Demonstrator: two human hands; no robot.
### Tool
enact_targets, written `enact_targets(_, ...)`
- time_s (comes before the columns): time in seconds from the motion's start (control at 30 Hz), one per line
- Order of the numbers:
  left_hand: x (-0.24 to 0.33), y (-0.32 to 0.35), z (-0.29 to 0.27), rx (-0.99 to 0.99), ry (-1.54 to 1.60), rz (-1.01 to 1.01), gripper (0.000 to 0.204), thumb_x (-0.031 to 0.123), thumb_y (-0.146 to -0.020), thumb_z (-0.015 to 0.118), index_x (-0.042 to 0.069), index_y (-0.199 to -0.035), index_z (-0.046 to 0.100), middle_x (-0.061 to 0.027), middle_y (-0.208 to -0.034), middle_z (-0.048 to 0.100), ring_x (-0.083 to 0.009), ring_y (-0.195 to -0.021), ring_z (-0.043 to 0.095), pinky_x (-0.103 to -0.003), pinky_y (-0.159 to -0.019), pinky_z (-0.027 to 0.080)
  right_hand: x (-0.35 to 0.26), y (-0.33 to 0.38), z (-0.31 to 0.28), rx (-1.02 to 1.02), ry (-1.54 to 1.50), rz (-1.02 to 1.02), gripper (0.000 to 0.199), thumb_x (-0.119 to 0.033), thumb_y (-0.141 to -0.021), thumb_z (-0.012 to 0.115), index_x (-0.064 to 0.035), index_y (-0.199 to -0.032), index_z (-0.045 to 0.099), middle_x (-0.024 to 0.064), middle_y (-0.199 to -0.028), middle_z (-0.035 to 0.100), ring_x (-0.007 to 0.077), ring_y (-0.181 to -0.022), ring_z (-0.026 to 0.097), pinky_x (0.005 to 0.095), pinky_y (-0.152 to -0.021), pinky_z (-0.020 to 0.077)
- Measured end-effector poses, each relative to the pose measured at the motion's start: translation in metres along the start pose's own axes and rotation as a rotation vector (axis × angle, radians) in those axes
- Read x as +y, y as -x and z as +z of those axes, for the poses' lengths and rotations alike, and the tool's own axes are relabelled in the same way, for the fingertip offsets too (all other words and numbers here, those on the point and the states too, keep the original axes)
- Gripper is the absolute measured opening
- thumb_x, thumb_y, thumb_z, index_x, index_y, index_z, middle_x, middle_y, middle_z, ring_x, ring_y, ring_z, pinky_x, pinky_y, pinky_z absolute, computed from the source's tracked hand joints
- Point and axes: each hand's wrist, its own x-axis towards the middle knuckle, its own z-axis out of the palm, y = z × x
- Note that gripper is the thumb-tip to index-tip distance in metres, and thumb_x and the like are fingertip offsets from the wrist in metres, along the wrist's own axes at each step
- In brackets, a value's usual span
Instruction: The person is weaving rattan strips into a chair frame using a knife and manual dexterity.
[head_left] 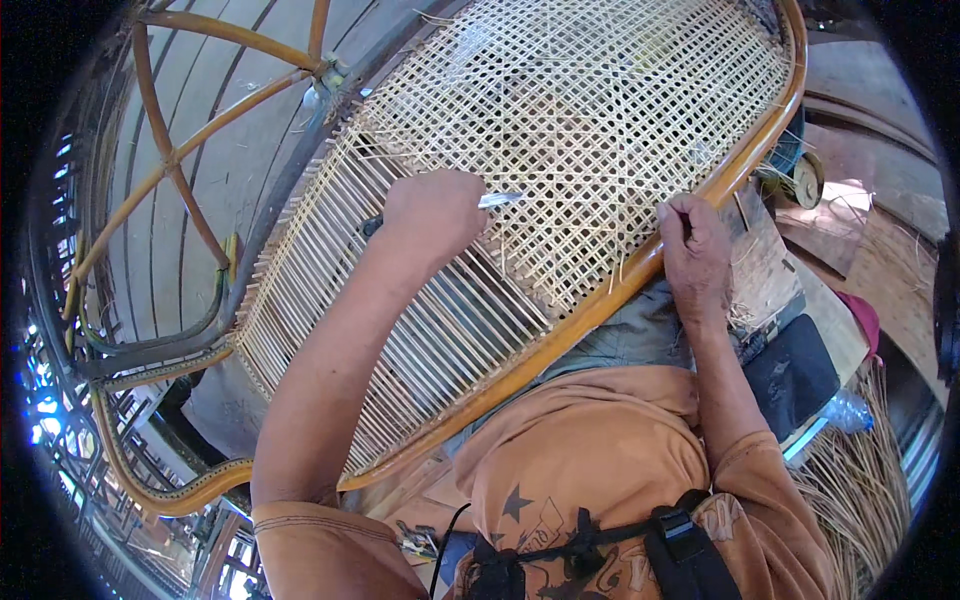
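Observation:
Across my lap lies a long curved rattan frame (560, 330) strung with pale cane. Its far and right part carries an open-hole woven cane mesh (600, 130), while parallel cane strands (430, 330) span the near left part. My left hand (435, 220) is closed in a fist on a knife (500, 200); the short bright blade points right over the weave, and a dark handle end shows behind the hand. At the right rim of the frame, my right hand (695, 255) has thumb and fingers pinched together. What lies between those fingertips is too small to tell.
Bent rattan poles (170, 160) of another piece stand at the far left. On the right lie a dark flat pad (790, 370), a clear plastic bottle (848, 411), a bundle of loose cane strands (850, 480) and a round tin (808, 182).

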Motion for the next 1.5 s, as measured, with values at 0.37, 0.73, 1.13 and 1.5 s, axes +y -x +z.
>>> enact_targets(0.37,0.002,-0.010,0.004,-0.084,-0.027,0.111,0.020,0.015,-0.075,0.052,0.003,-0.078,0.066,-0.0174,-0.079,0.066,-0.0344,-0.075,0.065,-0.046,-0.068,0.051,0.013,0.002,0.013,0.021,0.250,-0.207,0.008,-0.011,-0.078,0.066,-0.0104,-0.082,0.059,0.0082,-0.071,0.057,0.0287,-0.068,0.056,0.0404,-0.060,0.0424)
enact_targets(0.73,-0.022,0.040,0.026,0.201,0.351,-0.257,0.027,0.028,-0.085,0.057,0.002,-0.091,0.061,-0.0148,-0.074,0.062,-0.0289,-0.071,0.061,-0.037,-0.065,0.046,0.010,0.000,0.014,0.065,0.223,-0.212,0.010,-0.009,-0.076,0.067,-0.0107,-0.083,0.058,0.0066,-0.073,0.058,0.0278,-0.069,0.055,0.0389,-0.062,0.0410)
enact_targets(1.13,-0.009,0.037,0.051,0.468,0.638,-0.173,0.020,0.013,-0.086,0.057,0.006,-0.103,0.064,-0.0105,-0.083,0.058,-0.0197,-0.076,0.059,-0.028,-0.069,0.046,0.007,0.003,0.016,0.067,0.241,-0.210,0.013,-0.007,-0.074,0.068,-0.0109,-0.082,0.058,0.0060,-0.072,0.058,0.0265,-0.070,0.056,0.0378,-0.063,0.0414)
enact_targets(1.5,-0.005,0.044,0.049,0.322,0.431,-0.085,0.029,0.012,-0.079,0.057,0.018,-0.107,0.062,-0.0071,-0.094,0.060,-0.0280,-0.079,0.063,-0.037,-0.068,0.052,0.006,0.002,0.014,0.057,0.220,-0.189,0.014,-0.006,-0.074,0.068,-0.0102,-0.083,0.058,0.0067,-0.074,0.059,0.0274,-0.070,0.057,0.0378,-0.064,0.0421)
